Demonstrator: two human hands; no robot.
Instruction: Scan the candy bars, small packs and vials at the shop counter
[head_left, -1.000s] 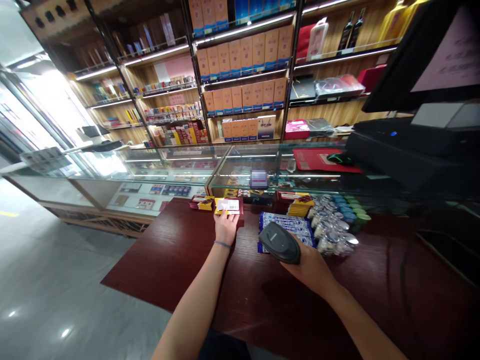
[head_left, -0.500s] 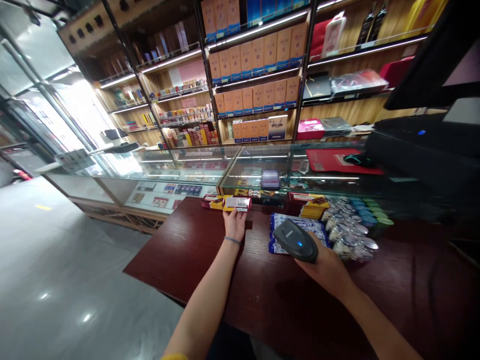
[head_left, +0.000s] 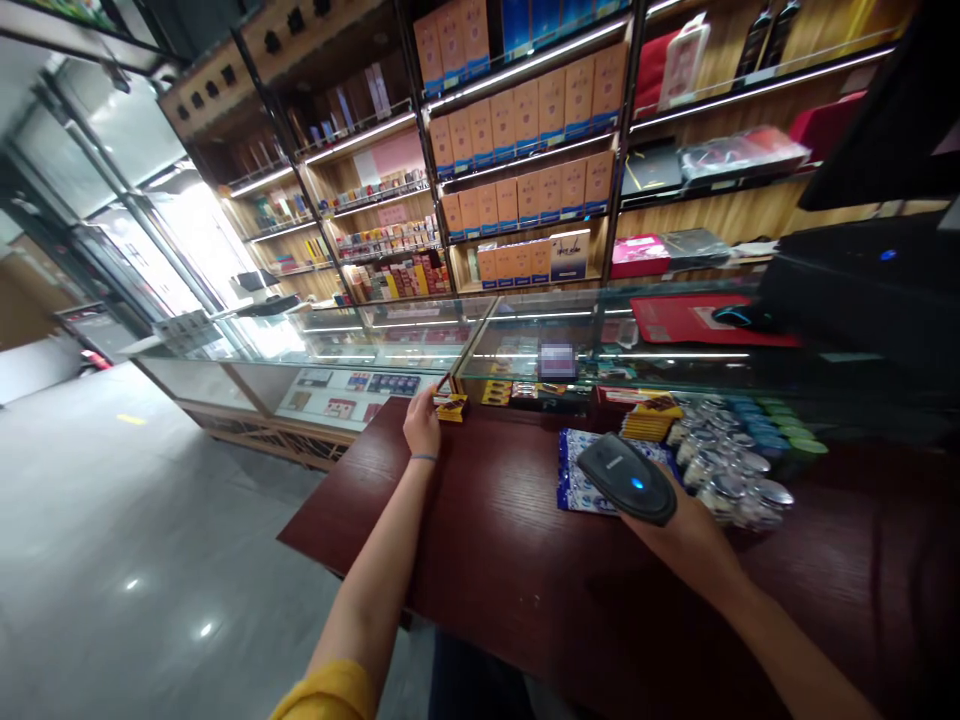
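My right hand (head_left: 694, 535) is closed round the grip of a black barcode scanner (head_left: 628, 478) with a lit blue light. The scanner's head hangs over blue-and-white snack packets (head_left: 576, 490) lying on the dark red-brown table. At the table's far edge, my left hand (head_left: 422, 428) is closed on a thin chocolate bar (head_left: 444, 382), seen nearly edge-on and partly hidden by the fingers. Just right of these fingers lies a small stack of yellow-wrapped chocolate bars (head_left: 453, 408); the hand hides its left part.
More yellow-wrapped bars (head_left: 649, 418) stand in a pile behind the snack packets. Several lidded jars (head_left: 739, 490) crowd the right side, near blue and green-topped containers (head_left: 802, 440). A glass display counter (head_left: 517, 335) runs behind the table. A dark monitor (head_left: 862, 110) overhangs the upper right.
My left hand has moved left with the chocolate bar and tilted it from barcode side showing to edge-on. My right hand still holds the scanner over the packets. The view has shifted slightly.
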